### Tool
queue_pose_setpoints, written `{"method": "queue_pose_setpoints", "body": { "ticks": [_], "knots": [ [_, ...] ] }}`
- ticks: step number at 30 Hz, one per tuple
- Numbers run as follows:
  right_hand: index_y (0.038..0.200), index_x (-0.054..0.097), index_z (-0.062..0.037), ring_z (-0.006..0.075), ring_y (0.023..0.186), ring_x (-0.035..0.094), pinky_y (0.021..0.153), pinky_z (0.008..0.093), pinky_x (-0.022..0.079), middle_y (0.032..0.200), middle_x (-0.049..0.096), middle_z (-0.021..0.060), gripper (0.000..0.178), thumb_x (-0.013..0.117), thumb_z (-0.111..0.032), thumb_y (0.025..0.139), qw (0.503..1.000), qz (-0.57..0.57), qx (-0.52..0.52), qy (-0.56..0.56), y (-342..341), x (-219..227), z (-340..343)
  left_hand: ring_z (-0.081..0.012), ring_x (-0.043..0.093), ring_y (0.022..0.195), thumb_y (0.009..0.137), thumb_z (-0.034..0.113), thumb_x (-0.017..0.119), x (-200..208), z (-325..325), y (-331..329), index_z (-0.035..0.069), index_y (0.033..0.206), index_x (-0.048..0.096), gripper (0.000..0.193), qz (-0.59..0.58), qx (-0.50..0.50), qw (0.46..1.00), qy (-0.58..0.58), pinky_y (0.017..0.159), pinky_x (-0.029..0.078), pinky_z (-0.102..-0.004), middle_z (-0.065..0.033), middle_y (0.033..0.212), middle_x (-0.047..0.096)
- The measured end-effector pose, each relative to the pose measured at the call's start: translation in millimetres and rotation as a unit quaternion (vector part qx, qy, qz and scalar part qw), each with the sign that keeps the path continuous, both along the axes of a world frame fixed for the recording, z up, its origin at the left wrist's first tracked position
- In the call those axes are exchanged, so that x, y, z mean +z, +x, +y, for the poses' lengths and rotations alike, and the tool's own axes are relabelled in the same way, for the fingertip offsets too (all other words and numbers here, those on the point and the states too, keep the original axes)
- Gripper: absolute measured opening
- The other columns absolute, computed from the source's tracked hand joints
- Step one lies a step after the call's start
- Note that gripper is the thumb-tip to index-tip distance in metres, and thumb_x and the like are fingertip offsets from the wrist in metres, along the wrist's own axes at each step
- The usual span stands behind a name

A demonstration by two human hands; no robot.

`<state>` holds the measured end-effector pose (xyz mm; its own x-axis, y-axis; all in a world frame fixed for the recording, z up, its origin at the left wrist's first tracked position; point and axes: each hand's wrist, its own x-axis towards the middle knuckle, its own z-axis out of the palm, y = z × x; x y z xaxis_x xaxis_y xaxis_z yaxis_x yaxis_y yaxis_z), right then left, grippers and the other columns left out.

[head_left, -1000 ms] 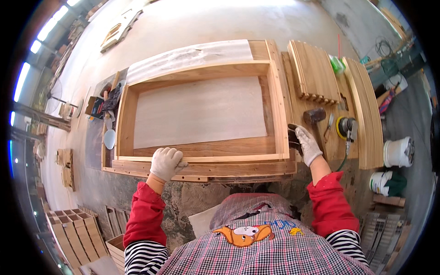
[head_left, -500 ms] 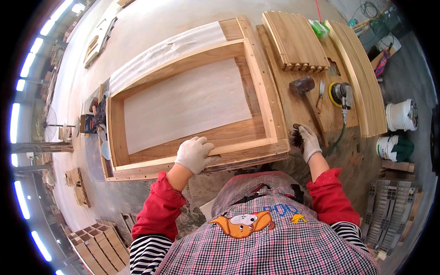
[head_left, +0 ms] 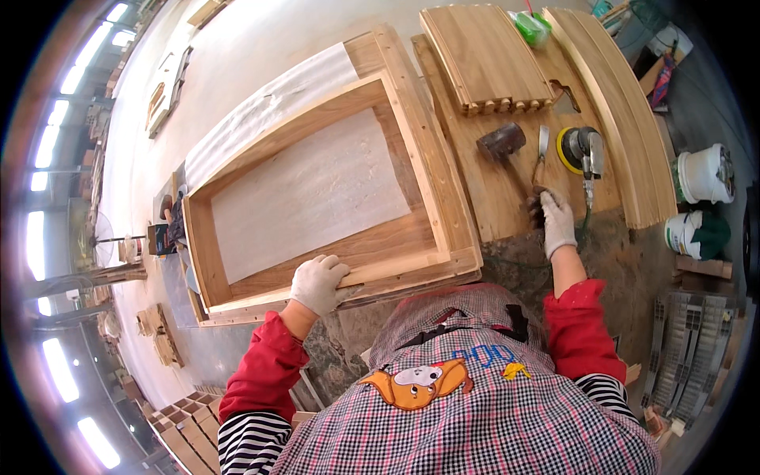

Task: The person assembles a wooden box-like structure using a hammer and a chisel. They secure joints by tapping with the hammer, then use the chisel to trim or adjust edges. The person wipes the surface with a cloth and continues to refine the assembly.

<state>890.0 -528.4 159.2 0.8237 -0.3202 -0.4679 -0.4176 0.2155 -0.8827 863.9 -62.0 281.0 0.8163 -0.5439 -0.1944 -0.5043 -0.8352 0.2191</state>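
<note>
My left hand [head_left: 318, 283], in a whitish work glove, rests closed over the near rail of a rectangular wooden frame [head_left: 408, 267]. Its fingers curl over the rail, with the thumb along the near side. A pale sheet [head_left: 309, 198] lies inside the frame. My right hand [head_left: 556, 222], gloved with dark-stained fingertips, is closed round the handle of a mallet [head_left: 502, 141]. The dark mallet head lies on a wooden board, and my hand hides the handle's lower part. Just beyond my fingers is a flat-bladed scraper [head_left: 542, 144].
Right of the scraper stands a disc sander [head_left: 582, 150] with a yellow rim and a hose. Slatted wood panels [head_left: 487, 59] and a long panel [head_left: 613, 111] lie on the board [head_left: 495, 218]. White buckets [head_left: 703, 174] are at the far right, above a grey pallet [head_left: 690, 352].
My right hand has moved forward and right, from beside the frame's corner onto the mallet handle. My left hand stays on the near rail. The whole view has shifted slightly.
</note>
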Motion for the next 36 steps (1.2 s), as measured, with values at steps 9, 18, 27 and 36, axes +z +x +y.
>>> {"method": "queue_pose_setpoints", "body": {
  "ticks": [9,18,27,36],
  "knots": [
    [0.132,0.048,-0.0047,0.0416,0.113,0.057,0.097,0.0481,0.046,0.122,0.057,0.0263,0.061,0.065,-0.039,0.085,0.835,0.04,0.071,-0.545,92.8,-45.8,-39.2,-0.0262,0.06,0.072,0.066,0.04,0.08,0.7,-6.2,2.9,0.013,0.079,0.069,0.032,-0.047,0.02,0.999,0.009,0.063,0.049,-0.0398,-0.0034,0.075,0.058],
    [0.125,0.048,-0.0032,0.0443,0.109,0.059,0.093,0.0501,0.048,0.117,0.059,0.029,0.046,0.059,-0.027,0.087,0.818,0.112,0.119,-0.551,111.1,-37.2,-39.8,-0.0264,0.06,0.078,0.067,0.044,0.078,3.5,-3.6,-4.2,0.013,0.078,0.063,0.037,-0.055,0.031,0.998,0.024,0.067,0.049,-0.041,-0.005,0.078,0.057],
    [0.13,0.051,0.0031,0.0333,0.097,0.061,0.089,0.0402,0.048,0.112,0.061,0.0201,0.044,0.057,-0.012,0.089,0.863,-0.154,0.034,-0.48,59.8,-21.2,-36.7,-0.0269,0.063,0.092,0.07,0.041,0.078,1.1,-2.2,-6.0,0.013,0.09,0.068,0.036,-0.06,0.025,0.998,-0.001,0.089,0.047,-0.0406,-0.0055,0.09,0.066],
    [0.125,0.057,-0.0053,0.0064,0.067,0.052,0.057,0.0221,0.045,0.089,0.057,-0.001,0.03,0.056,-0.013,0.096,0.979,-0.108,0.106,-0.134,5.1,47.4,55.4,-0.0293,0.068,0.095,0.082,0.051,0.068,-2.9,-6.4,-24.1,0.018,0.109,0.07,0.042,0.077,0.169,0.982,0.026,0.08,0.053,-0.0412,-0.0077,0.104,0.072]
  ]
}}
